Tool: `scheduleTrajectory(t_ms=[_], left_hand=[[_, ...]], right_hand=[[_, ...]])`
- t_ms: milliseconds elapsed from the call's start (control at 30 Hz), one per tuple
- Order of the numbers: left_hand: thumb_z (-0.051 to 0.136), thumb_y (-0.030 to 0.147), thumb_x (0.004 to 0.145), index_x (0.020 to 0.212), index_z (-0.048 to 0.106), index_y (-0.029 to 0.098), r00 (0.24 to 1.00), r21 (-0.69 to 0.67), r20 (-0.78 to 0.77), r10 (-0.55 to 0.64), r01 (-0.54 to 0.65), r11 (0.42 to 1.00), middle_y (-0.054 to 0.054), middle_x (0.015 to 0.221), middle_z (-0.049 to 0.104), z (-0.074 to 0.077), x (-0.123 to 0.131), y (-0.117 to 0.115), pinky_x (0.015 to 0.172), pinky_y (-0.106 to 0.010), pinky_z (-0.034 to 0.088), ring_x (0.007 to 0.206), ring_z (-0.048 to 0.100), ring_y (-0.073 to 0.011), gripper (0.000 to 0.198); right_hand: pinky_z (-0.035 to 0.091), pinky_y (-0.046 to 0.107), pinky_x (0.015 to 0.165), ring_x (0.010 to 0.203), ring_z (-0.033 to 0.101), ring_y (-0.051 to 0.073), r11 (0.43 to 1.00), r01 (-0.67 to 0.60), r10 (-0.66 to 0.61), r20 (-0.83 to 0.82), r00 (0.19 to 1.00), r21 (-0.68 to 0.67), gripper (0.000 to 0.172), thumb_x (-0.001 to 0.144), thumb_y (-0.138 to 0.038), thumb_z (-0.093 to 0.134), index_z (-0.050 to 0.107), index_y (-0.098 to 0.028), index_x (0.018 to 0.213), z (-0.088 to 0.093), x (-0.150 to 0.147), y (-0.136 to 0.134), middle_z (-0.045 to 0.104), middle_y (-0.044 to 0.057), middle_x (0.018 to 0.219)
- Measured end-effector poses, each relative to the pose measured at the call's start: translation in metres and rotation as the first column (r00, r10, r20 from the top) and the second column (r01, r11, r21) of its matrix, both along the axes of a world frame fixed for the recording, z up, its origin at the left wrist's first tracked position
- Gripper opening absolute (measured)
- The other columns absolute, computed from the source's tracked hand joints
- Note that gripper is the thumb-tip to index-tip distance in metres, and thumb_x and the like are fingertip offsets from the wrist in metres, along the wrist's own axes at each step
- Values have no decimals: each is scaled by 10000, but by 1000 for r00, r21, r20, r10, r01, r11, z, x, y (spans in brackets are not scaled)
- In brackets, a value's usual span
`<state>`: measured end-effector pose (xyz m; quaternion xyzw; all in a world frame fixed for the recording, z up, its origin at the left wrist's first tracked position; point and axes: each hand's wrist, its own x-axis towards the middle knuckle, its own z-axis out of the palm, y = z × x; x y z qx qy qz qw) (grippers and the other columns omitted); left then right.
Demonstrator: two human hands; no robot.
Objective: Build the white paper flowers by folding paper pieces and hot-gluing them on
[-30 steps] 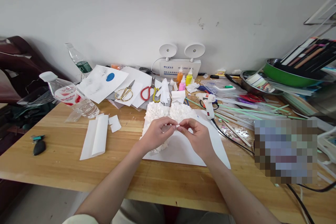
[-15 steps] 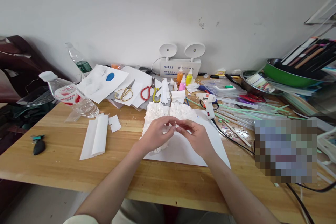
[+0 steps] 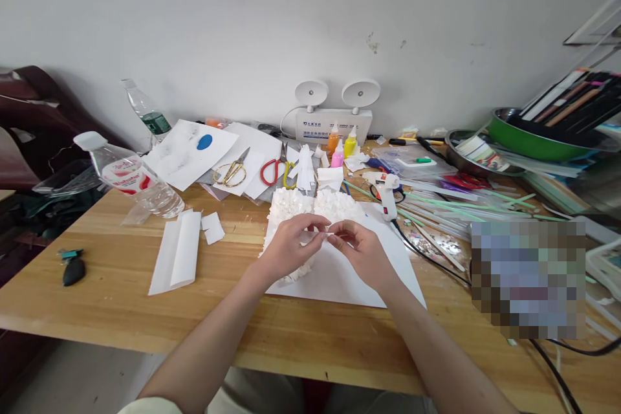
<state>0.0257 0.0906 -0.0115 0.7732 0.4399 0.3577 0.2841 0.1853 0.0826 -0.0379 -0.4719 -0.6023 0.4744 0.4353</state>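
My left hand (image 3: pixel 291 247) and my right hand (image 3: pixel 359 252) meet over a white sheet of paper (image 3: pixel 349 275) on the wooden table (image 3: pixel 121 297). Both pinch the same small white paper piece (image 3: pixel 328 233) between thumb and fingertips. Just behind and under the hands lies a bumpy white mass of crumpled paper bits (image 3: pixel 310 205) stuck to the sheet. A white glue gun (image 3: pixel 385 193) lies right of it, its black cord running along the sheet's right edge.
A folded white paper strip (image 3: pixel 177 250) and small scraps lie to the left. A water bottle (image 3: pixel 130 176) lies on its side at far left. Gold scissors (image 3: pixel 231 170), red scissors (image 3: pixel 272 169), paint bottles (image 3: pixel 342 143), green sticks (image 3: pixel 451 207) and bowls (image 3: pixel 533 136) crowd the back.
The hands stayed in place over the sheet. The fingertips shifted slightly while working the small paper piece between them.
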Motion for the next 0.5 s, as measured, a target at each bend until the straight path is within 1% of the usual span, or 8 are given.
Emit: scheduleTrajectory(t_ms=[100, 200, 300, 400, 500], left_hand=[[490, 189, 779, 894, 586, 189, 1000, -8, 7, -24, 25, 1000, -19, 836, 632, 1, 0, 0, 686, -227, 454, 739, 554, -114, 150], [485, 184, 783, 903, 590, 191, 999, -11, 11, -47, 47, 999, -22, 838, 629, 2, 1, 0, 682, -228, 451, 740, 549, -115, 160], [479, 192, 787, 888, 586, 189, 999, -4, 17, -39, 39, 999, -20, 819, 625, 2, 0, 0, 670, -226, 445, 718, 539, -111, 147], [503, 222, 774, 915, 574, 187, 1000, -7, 11, 2, -2, 1000, -17, 809, 620, 3, -1, 0, 663, -228, 441, 697, 529, -108, 161], [529, 276, 760, 867, 593, 183, 1000, -53, -22, -11, 10, 999, -21, 810, 624, 4, -2, 1, 666, -235, 443, 729, 545, -124, 155]], right_hand=[[459, 303, 740, 774, 583, 158, 999, -29, 28, -32, 999, -15, 113, 768, -296, 541, 551, -195, 818, 1, 0, -1, 614, 24, 806], [459, 315, 765, 812, 591, 168, 999, -35, 34, -25, 999, -28, 153, 767, -290, 543, 562, -193, 884, 1, 1, 0, 630, 41, 860], [456, 319, 770, 807, 592, 171, 999, -20, 20, -5, 1000, -25, 140, 756, -293, 557, 588, -195, 851, -1, 2, 1, 639, 43, 862], [456, 314, 759, 778, 587, 167, 1000, 3, -3, -10, 1000, -17, 125, 740, -305, 576, 594, -198, 803, -3, 3, 1, 637, 32, 824], [459, 306, 740, 763, 579, 164, 1000, 7, -7, -23, 1000, -9, 147, 741, -331, 573, 584, -196, 797, -3, 3, 1, 628, 28, 807]])
